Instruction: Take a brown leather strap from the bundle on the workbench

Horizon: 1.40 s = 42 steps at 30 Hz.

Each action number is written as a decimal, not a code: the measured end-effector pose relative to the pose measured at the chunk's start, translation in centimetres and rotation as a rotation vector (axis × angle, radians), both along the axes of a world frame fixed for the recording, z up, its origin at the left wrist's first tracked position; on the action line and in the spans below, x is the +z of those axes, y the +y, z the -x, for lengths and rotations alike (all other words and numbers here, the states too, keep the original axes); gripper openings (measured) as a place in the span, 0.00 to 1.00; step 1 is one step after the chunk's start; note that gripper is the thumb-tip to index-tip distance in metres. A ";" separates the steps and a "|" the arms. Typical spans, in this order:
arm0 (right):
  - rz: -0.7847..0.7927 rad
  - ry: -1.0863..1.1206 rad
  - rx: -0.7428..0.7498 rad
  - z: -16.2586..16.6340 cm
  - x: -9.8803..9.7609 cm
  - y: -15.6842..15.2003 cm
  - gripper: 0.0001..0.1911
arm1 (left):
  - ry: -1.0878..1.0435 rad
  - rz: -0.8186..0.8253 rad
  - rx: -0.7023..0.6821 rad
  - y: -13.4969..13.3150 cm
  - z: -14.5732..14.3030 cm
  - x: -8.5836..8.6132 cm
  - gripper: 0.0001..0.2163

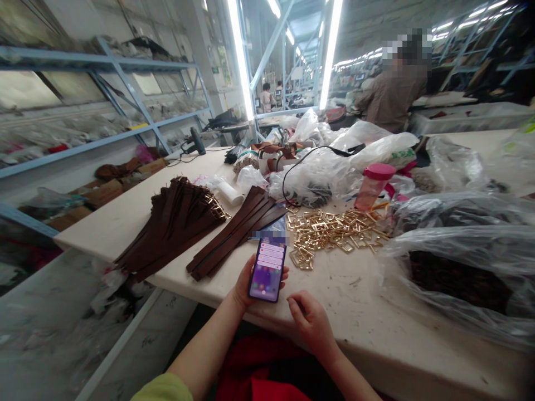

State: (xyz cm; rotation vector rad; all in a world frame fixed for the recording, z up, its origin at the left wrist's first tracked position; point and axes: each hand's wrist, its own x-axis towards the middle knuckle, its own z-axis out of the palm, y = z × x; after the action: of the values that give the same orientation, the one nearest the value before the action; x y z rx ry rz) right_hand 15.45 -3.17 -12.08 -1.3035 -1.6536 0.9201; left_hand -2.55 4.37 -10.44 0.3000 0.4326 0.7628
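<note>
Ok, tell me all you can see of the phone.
The phone is a slim dark slab, screen lit purple with pale pink banners and small icons near the bottom. It is held upright, tilted slightly, in the left hand, over the table edge. The right hand rests beside it, not touching.
</note>
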 end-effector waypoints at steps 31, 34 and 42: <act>-0.018 0.011 -0.006 0.0 0.1 0.0 0.11 | 0.007 -0.007 0.003 -0.1 -0.1 0.0 0.33; -0.029 0.009 -0.008 -0.1 0.2 0.0 0.11 | -0.002 -0.007 -0.003 -0.1 -0.1 -0.1 0.33; -0.014 0.003 -0.001 0.0 0.1 0.1 0.11 | -0.029 -0.015 -0.007 -0.1 0.0 -0.1 0.33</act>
State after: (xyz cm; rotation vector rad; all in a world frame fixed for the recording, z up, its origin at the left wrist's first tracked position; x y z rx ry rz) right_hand 15.44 -3.09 -12.01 -1.2924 -1.6549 0.9077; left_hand -2.51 4.29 -10.50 0.3038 0.3984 0.7625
